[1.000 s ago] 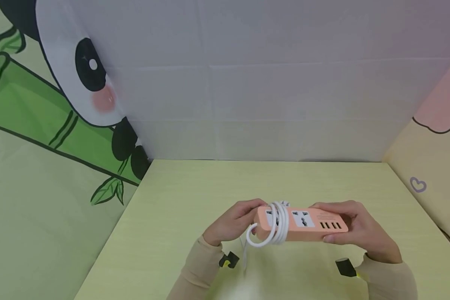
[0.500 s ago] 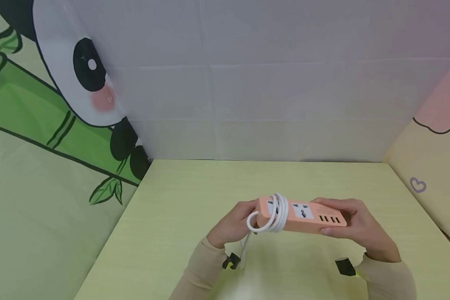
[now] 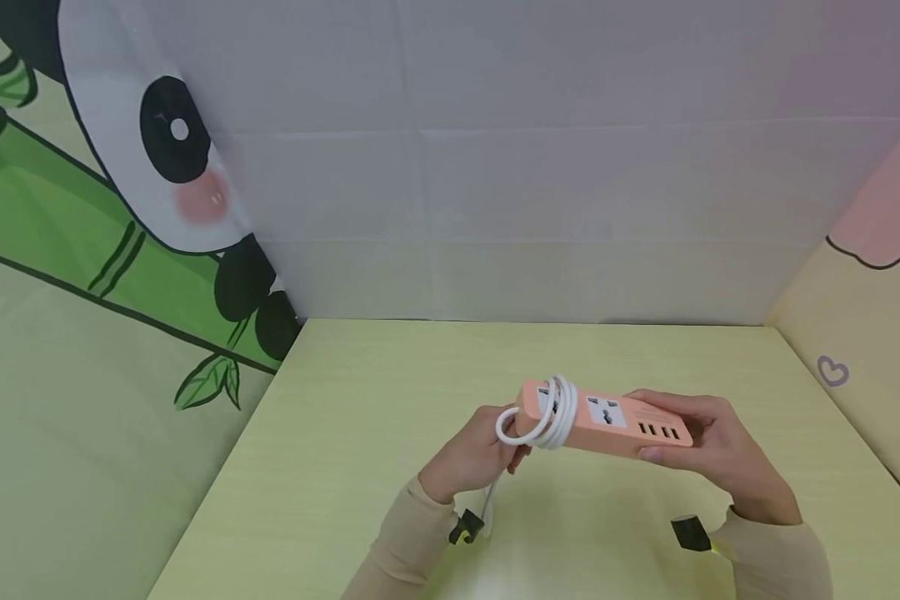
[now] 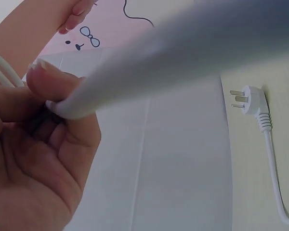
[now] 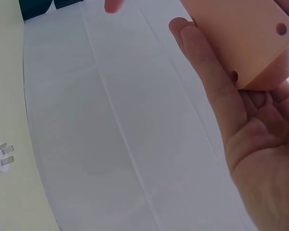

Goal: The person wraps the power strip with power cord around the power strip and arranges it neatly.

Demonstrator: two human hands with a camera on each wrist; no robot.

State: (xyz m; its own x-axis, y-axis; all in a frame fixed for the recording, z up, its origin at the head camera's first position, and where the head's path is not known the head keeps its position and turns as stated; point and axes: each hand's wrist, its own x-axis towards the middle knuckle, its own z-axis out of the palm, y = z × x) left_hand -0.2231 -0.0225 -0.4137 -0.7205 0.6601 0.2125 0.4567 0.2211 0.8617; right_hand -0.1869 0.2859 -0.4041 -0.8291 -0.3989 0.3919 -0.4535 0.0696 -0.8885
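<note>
A salmon-pink power strip (image 3: 615, 422) is held above the table, tilted, its sockets and USB ports facing up. White cord (image 3: 562, 414) loops several times round its left end. My right hand (image 3: 720, 450) grips the strip's right end, thumb on the near side and fingers on the far side. In the right wrist view the strip's underside (image 5: 245, 38) shows screw holes. At the left end, my left hand (image 3: 476, 454) pinches the cord. The left wrist view shows that cord (image 4: 135, 72), blurred and close, between thumb and fingers. A three-pin plug (image 4: 253, 101) lies on the table.
The pale yellow table (image 3: 382, 400) lies below both hands. A light grey wall (image 3: 495, 208) stands at its back. Printed side panels rise at left and right, the left with a panda and bamboo (image 3: 172, 283).
The power strip has risen slightly, its left end more than its right. My left hand has shifted a little down and lower on the cord side. The right hand keeps its grip.
</note>
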